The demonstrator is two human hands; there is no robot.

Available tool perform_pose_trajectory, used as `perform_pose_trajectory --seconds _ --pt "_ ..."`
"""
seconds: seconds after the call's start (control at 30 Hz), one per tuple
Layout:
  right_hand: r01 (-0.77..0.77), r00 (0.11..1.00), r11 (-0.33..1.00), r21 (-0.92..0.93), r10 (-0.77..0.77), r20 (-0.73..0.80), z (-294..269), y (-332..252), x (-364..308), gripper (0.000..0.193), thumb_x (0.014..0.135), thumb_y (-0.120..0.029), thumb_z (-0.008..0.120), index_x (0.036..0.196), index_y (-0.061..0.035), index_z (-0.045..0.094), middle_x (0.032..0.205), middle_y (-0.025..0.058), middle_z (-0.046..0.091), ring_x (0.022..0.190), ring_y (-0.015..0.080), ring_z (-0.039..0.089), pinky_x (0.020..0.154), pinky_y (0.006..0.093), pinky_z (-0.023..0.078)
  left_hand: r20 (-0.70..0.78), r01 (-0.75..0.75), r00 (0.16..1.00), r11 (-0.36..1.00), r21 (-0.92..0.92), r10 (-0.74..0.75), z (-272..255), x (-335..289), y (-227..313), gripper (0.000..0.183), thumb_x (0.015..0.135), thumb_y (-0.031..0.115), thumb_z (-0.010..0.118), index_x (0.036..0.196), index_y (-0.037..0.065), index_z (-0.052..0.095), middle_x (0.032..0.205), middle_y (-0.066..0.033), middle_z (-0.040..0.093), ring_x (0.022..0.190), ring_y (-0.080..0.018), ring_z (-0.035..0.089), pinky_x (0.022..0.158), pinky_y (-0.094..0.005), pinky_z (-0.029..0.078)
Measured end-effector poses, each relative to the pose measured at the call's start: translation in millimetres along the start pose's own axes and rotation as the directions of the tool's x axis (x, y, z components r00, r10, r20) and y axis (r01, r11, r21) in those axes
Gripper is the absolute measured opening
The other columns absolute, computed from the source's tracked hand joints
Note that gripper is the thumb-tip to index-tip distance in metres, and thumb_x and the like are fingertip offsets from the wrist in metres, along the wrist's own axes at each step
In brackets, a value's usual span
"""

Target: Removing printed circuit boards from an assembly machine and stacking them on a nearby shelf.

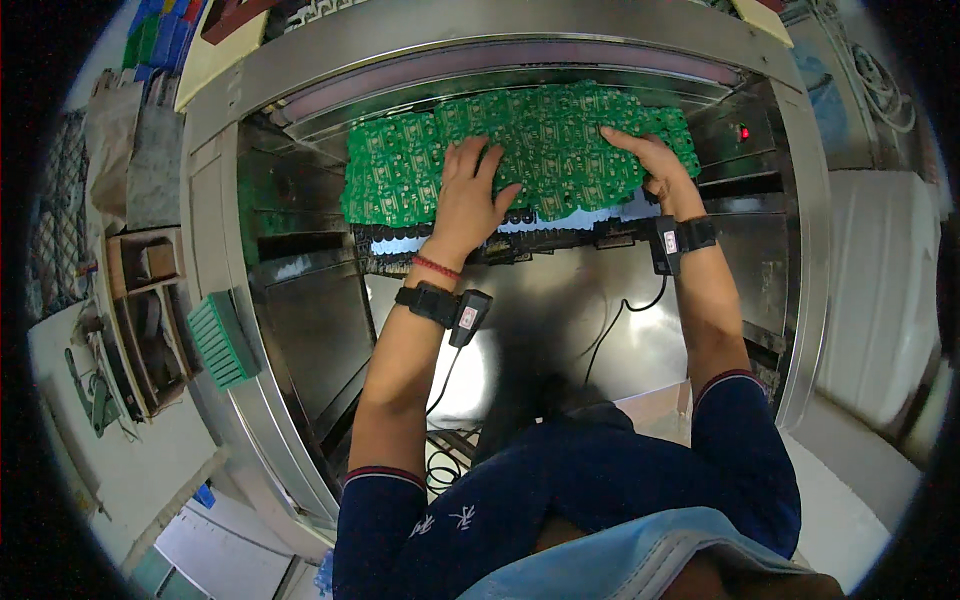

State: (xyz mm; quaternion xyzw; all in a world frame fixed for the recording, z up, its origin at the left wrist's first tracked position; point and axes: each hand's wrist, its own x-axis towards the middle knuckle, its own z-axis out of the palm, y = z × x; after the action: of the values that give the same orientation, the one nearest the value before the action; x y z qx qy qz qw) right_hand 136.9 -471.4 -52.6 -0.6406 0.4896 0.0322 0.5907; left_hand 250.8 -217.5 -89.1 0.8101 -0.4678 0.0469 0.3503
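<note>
Green printed circuit boards (pixel 545 150) with scalloped edges lie side by side across a dark rail inside a metal machine. My left hand (pixel 472 192) rests on top of them, left of the middle, its fingers apart and slightly bent. At the right end, my right hand (pixel 655 165) grips the edge of a circuit board, thumb on top; its other fingers are partly hidden at the board's edge. Both wrists wear a black strap with a small black device, each with a cable hanging down.
A metal frame (pixel 812 260) surrounds the opening, with a pinkish roller bar (pixel 510 62) along the far side. On the left ledge sits a green slotted block (pixel 222 338). A wooden tray (pixel 150 325) lies beyond it. A red light (pixel 743 132) glows on the right inner wall.
</note>
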Motion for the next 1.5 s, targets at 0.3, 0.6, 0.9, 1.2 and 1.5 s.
perform_pose_trajectory --seconds 0.3,0.6,0.9,1.2,1.5 --pt "-0.026 0.994 0.972 0.233 0.002 0.105 12 13 -31 0.06 0.066 -0.021 0.076 0.116 0.0008 0.05 0.114 0.0125 0.056 0.104 0.0245 0.054 0.083 0.0354 0.046 0.03 -0.018 0.999 0.995 0.096 0.015 2 0 -1 0.05 0.073 0.026 0.069 0.114 0.005 0.05 0.121 -0.0171 0.043 0.111 -0.0399 0.041 0.099 -0.0488 0.032" --pt "0.137 0.975 0.801 0.583 -0.214 0.065 -60 94 -114 0.049 0.067 -0.003 0.07 0.112 0.0031 0.052 0.106 0.0135 0.06 0.092 0.0237 0.061 0.079 0.0329 0.051 0.035 0.023 0.999 0.995 0.101 -0.027 0 -4 0 0.052 0.072 0.025 0.071 0.113 0.004 0.048 0.12 -0.0169 0.043 0.111 -0.039 0.041 0.099 -0.0466 0.032" --pt "0.493 0.86 0.403 -0.771 -0.358 0.363 -14 124 -151 0.06 0.055 -0.018 0.077 0.104 -0.0002 0.049 0.088 0.0166 0.062 0.085 0.0319 0.061 0.073 0.0395 0.049 0.127 0.089 0.989 0.989 -0.115 -0.074 -30 -61 61 0.065 0.07 0.025 0.072 0.121 -0.001 0.04 0.128 -0.0209 0.039 0.118 -0.0386 0.037 0.104 -0.0439 0.029" --pt "0.684 0.675 0.077 -0.726 -0.445 0.589 59 177 -150 0.058 0.054 -0.013 0.073 0.105 -0.0043 0.045 0.09 0.0121 0.058 0.08 0.03 0.061 0.068 0.0391 0.049 0.373 0.294 0.909 0.922 -0.253 -0.188 5 -173 111 0.095 0.056 0.014 0.079 0.134 0.004 0.026 0.135 -0.0199 0.033 0.126 -0.0364 0.031 0.101 -0.0376 0.034" --pt "0.664 0.741 0.496 -0.559 -0.534 0.407 25 181 -145 0.094 0.056 -0.031 0.081 0.131 -0.0014 0.032 0.127 0.0205 0.042 0.117 0.0323 0.044 0.1 0.0404 0.033 0.326 0.247 0.933 0.928 -0.28 -0.151 40 -173 111 0.072 0.06 0.003 0.072 0.124 0.012 0.041 0.124 -0.0178 0.041 0.12 -0.0367 0.037 0.097 -0.0391 0.038"
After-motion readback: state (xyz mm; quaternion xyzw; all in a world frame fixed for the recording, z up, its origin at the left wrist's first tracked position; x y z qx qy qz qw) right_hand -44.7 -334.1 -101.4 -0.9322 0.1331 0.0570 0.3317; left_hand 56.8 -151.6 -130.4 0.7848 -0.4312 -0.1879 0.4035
